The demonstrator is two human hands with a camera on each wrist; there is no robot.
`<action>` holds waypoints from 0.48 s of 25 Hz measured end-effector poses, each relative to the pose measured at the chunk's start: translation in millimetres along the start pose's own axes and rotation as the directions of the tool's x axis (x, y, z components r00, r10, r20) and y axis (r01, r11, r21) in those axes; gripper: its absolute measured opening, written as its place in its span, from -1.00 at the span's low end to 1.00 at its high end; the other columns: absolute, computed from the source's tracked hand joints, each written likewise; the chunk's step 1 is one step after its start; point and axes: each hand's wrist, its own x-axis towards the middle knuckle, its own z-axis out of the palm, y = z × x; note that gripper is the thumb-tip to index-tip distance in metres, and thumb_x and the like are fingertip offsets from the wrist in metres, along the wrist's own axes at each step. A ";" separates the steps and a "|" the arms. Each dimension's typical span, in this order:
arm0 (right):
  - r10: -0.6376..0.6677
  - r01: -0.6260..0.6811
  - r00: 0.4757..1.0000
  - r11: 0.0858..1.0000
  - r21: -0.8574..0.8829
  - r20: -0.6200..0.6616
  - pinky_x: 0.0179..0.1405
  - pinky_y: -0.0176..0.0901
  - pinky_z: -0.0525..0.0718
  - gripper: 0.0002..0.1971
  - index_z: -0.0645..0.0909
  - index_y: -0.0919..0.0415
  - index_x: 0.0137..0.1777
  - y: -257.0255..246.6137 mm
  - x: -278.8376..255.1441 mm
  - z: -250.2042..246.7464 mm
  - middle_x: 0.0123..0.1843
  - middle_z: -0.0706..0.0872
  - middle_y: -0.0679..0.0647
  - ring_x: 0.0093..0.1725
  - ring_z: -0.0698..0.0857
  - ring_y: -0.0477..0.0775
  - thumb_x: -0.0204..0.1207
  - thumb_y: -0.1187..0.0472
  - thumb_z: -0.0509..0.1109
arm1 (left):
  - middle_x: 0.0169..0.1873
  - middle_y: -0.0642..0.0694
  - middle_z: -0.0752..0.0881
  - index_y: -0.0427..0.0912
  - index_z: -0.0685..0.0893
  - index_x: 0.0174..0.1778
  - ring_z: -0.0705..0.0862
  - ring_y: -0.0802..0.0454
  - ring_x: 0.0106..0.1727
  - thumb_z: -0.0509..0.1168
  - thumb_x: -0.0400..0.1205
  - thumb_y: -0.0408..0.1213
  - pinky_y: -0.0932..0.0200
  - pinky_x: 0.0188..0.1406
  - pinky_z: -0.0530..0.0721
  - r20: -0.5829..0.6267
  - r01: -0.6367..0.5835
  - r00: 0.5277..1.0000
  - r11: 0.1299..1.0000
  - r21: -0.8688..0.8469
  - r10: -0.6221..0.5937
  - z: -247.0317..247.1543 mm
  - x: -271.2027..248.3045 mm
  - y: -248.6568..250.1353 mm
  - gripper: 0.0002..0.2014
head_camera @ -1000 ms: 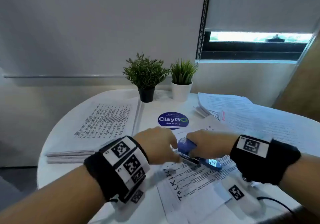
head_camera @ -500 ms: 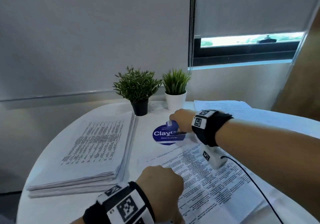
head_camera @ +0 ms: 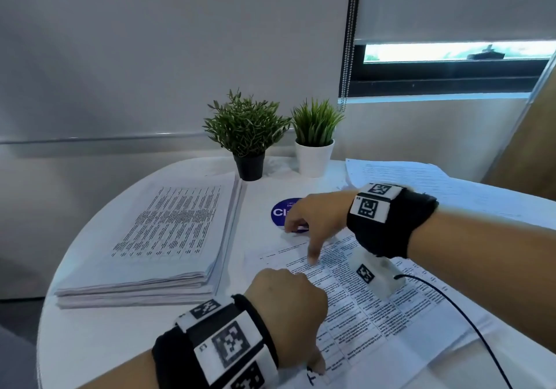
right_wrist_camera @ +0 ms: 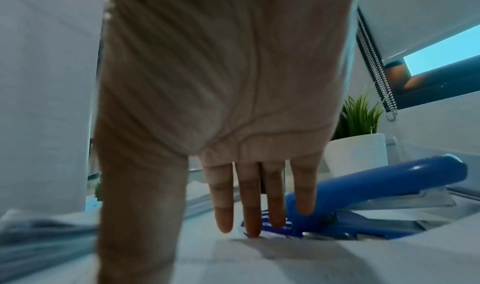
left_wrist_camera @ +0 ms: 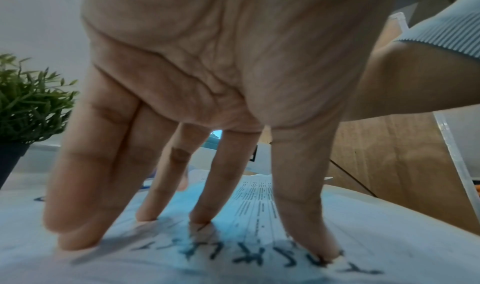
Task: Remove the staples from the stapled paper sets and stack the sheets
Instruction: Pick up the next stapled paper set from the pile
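A printed paper set [head_camera: 376, 313] with handwritten letters at its near corner lies in front of me on the round white table [head_camera: 105, 343]. My left hand [head_camera: 288, 307] presses straight fingers [left_wrist_camera: 200, 216] onto that corner. The blue stapler [right_wrist_camera: 389, 182] lies on the table by the blue round sticker [head_camera: 278, 212]. My right hand [head_camera: 313, 223] hovers over it with relaxed, straight fingers [right_wrist_camera: 249, 216] and holds nothing. In the head view the stapler is almost wholly hidden under that hand. A tall stack of loose sheets [head_camera: 168, 232] sits at the left.
Two potted plants stand at the back, one in a black pot [head_camera: 249, 166] and one in a white pot [head_camera: 314, 157]. Another pile of papers [head_camera: 421, 178] lies at the back right. A black cable [head_camera: 451, 307] runs over the paper set from my right wrist.
My right hand carried the stapler from the paper set back to the blue sticker and let go of it. My left hand pulled back to the paper's near corner.
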 end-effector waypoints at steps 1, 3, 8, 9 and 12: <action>0.026 -0.024 0.995 1.000 -0.018 0.100 0.31 -0.10 0.51 -0.10 0.40 0.06 0.56 -3.1 -2.6 4.2 0.43 0.53 -0.05 0.38 0.53 0.05 0.23 -0.07 0.70 | 0.01 -0.15 0.64 -0.10 0.49 -0.27 0.40 -0.05 -0.37 0.43 0.45 0.25 0.09 -0.33 0.33 -0.004 0.000 1.000 1.000 0.011 0.000 -0.1 -2.1 1.2 -0.53; 0.066 -0.060 0.986 0.997 -0.043 0.155 0.41 -0.06 0.47 0.07 0.25 0.06 0.63 -4.0 -2.8 11.8 0.52 0.42 -0.06 0.48 0.45 0.06 0.16 -0.06 0.73 | 0.03 -0.15 0.59 -0.09 0.46 -0.26 0.40 -0.06 -0.36 0.40 0.46 0.27 0.13 -0.43 0.24 -0.014 0.010 1.000 0.999 0.033 -0.010 -0.2 -6.1 1.9 -0.52; 0.129 -0.121 0.982 0.990 -0.067 0.140 0.27 -0.06 0.55 0.00 0.34 0.11 0.50 -9.3 0.1 13.7 0.39 0.54 -0.01 0.23 0.55 0.05 0.08 -0.10 0.76 | 0.02 -0.14 0.60 -0.13 0.34 -0.39 0.39 -0.03 -0.40 0.38 0.50 0.25 0.17 -0.52 0.20 -0.014 0.010 1.000 0.999 0.045 -0.010 4.7 -9.4 4.0 -0.46; 0.134 -0.122 0.980 0.989 -0.085 0.147 0.22 -0.05 0.56 -0.03 0.37 0.11 0.46 -9.2 0.9 14.2 0.33 0.55 -0.01 0.19 0.55 0.05 0.08 -0.12 0.75 | 0.00 -0.13 0.62 -0.14 0.35 -0.40 0.37 -0.01 -0.43 0.38 0.49 0.25 0.18 -0.52 0.20 -0.020 0.011 1.000 0.999 0.047 -0.010 5.7 -8.5 4.4 -0.46; 0.140 -0.125 0.980 0.986 -0.108 0.143 -0.17 -0.20 0.45 -0.34 0.44 0.07 0.07 -7.5 3.3 15.6 0.12 0.49 -0.03 -0.11 0.46 -0.06 0.11 -0.11 0.74 | -0.08 -0.10 0.66 -0.16 0.52 -0.31 0.39 0.01 -0.44 0.42 0.46 0.24 0.20 -0.52 0.23 -0.036 0.020 0.999 0.999 0.028 -0.019 7.3 -5.9 4.1 -0.51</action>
